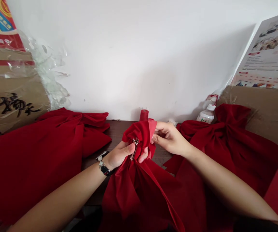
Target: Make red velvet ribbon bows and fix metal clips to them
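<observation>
A large red fabric bow (139, 130) with long hanging tails is in front of me. My left hand (119, 154) is closed around its gathered middle, the thumb pressing beside a metal clip (134, 149) that lies over the gather. On the bow's right side, my right hand (169, 137) pinches the edge of a loop, where a lighter red underside shows. Some left fingertips come out below the loop, while the others are hidden behind the cloth. A spool of red thread (144, 115) stands just behind the bow, with thin pins or needles upright at its top.
More red bows lie on both sides, one on the left (57, 135) and one on the right (233, 138). A white-capped bottle (206, 114) stands by the right bow. Cardboard sides (15, 87) and a white wall (129, 58) enclose the dark tabletop (94, 161).
</observation>
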A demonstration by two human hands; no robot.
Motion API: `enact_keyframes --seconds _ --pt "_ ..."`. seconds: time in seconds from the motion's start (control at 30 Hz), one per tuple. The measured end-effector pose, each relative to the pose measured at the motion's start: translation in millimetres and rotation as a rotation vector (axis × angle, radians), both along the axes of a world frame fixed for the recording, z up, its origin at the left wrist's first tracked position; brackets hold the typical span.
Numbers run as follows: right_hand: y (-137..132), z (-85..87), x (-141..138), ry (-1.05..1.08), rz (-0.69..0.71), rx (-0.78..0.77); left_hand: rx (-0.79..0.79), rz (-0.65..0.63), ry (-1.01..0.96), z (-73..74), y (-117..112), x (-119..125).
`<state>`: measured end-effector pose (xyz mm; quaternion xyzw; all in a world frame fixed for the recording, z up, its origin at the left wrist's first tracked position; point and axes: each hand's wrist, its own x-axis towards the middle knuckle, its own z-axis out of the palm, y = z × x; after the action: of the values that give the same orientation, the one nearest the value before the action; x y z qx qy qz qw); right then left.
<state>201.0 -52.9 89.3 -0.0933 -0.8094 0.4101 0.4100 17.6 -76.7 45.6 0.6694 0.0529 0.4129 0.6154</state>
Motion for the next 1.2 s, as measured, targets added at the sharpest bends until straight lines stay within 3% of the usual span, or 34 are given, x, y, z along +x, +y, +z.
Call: enact_keyframes --seconds 0.3,0.47,0.53,0.73,0.83,0.9,1.1,1.2 --pt "-4 -3.6 -3 -0.007 -0.065 -0.002 -0.012 -0.008 0.020 1.5 0 -1" --pt "-10 13.6 10 -0.191 -0.193 0.103 0.026 0.121 -0.050 2.9 0 -1" --pt "-13 21.8 15 -0.172 -0.212 0.092 0.047 0.212 -0.090 1.9 1 -1" --pt "-20 27.2 11 -0.110 0.068 -0.112 0.215 0.473 0.012 -1.4 -1 1" --pt "-21 22.3 6 -0.069 0.067 -0.155 0.263 0.562 0.063 0.6 -5 3" --pt "-18 17.6 4 -0.031 0.060 -0.174 0.248 0.547 0.055 1.6 -6 4" --pt "-8 4.4 2 0.123 0.129 -0.217 0.128 0.327 -0.041 -2.6 -6 7" --pt "-7 7.6 5 0.115 0.125 -0.175 0.104 0.331 -0.059 -1.3 -3 5"
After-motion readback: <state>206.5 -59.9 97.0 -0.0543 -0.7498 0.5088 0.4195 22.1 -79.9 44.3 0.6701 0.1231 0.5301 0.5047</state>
